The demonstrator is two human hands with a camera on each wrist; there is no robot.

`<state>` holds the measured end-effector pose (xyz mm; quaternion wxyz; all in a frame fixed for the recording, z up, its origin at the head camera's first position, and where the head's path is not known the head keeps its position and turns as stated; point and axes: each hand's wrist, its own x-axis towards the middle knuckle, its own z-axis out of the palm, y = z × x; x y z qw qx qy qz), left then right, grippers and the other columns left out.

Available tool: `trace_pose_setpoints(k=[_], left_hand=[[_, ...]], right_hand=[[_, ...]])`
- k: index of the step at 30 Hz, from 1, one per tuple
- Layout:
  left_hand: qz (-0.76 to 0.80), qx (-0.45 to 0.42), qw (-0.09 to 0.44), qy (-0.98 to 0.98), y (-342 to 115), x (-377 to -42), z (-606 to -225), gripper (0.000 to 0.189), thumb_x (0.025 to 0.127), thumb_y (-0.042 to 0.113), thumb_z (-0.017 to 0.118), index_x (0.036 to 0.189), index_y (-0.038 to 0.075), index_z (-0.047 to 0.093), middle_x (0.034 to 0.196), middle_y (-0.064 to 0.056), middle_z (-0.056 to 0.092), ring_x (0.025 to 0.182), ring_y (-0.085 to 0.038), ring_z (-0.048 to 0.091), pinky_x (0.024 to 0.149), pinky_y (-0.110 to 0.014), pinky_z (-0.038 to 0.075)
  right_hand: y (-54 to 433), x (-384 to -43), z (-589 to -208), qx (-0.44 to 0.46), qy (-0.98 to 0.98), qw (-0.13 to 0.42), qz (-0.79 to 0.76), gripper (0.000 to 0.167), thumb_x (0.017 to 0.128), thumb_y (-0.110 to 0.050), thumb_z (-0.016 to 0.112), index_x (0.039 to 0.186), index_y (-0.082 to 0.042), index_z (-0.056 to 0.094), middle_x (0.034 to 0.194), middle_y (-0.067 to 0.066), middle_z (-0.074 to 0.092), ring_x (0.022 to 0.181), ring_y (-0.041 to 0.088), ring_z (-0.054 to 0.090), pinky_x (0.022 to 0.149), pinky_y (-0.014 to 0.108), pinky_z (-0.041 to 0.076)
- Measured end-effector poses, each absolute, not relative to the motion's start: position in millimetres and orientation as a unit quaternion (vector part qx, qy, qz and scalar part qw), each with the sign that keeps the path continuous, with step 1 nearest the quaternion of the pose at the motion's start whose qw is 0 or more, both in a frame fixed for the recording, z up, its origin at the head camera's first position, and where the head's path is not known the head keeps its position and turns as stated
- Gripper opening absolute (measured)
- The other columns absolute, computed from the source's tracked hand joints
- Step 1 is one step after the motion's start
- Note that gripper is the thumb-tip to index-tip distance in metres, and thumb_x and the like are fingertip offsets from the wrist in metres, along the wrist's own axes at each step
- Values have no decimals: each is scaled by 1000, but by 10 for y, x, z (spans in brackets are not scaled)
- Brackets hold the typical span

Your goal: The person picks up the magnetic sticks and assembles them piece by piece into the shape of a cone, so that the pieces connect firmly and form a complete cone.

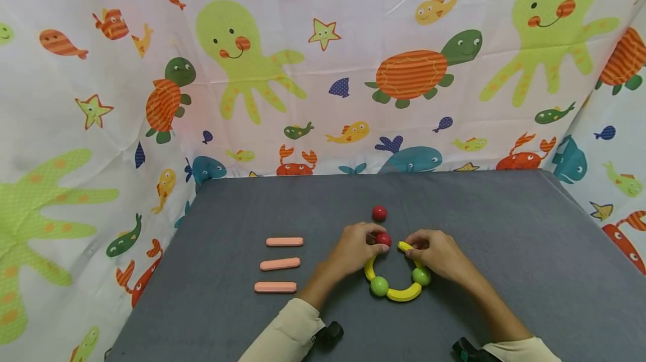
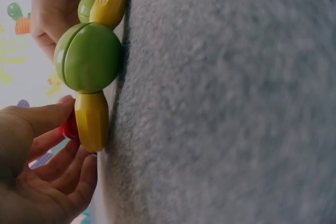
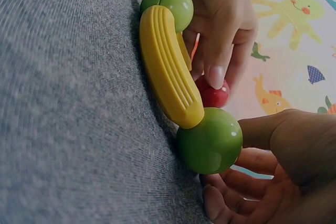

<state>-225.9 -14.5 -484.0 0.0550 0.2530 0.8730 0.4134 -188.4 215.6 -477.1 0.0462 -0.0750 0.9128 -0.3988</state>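
On the grey table, yellow curved pieces and green balls form a ring with a gap at the far side. My left hand (image 1: 355, 247) pinches a red ball (image 1: 383, 238) at that gap, by the left yellow piece (image 1: 370, 268). Across the gap, my right hand (image 1: 441, 253) grips the right yellow piece (image 1: 404, 246). A third yellow piece (image 1: 405, 294) curves along the near side between the left green ball (image 1: 379, 286) and the right green ball (image 1: 421, 276). In the right wrist view, the right hand's grip is partly hidden behind a green ball (image 3: 210, 140).
Another red ball (image 1: 379, 214) lies just beyond the ring. To the left, three pink sticks lie in a column: a far one (image 1: 285, 241), a middle one (image 1: 280, 264) and a near one (image 1: 275, 287). A sea-animal patterned cloth (image 1: 313, 3) hangs behind the table.
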Motion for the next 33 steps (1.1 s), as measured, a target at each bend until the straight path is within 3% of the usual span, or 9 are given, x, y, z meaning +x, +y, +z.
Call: trace_pose_setpoints(k=[7,22,33], left_hand=[[414,254,62,872,-90,-2256,-4868,35,95,20,83,126,7,76,107,-4,72,86,-2,62,73,-17,51],[425,255,69,866,-94,-2242,-4883,37,95,20,83,129,6,74,111,-4,73,88,-1,64,75,-16,52],[443,241,74,860,-170,-2203,-4869,41,94,17,83,133,8,73,125,-7,74,101,-11,73,81,-19,56]], right_hand=[[2141,-1885,-4756,-72,910,47,-405,16,95,-12,76,109,-5,78,91,2,71,79,16,61,66,28,50],[2135,-1898,-4782,-97,903,44,-415,17,97,-12,76,112,-4,78,91,2,72,81,17,62,66,26,51],[2123,-1893,-4776,-96,907,44,-408,17,97,-11,76,112,-4,78,94,2,75,81,16,63,67,26,52]])
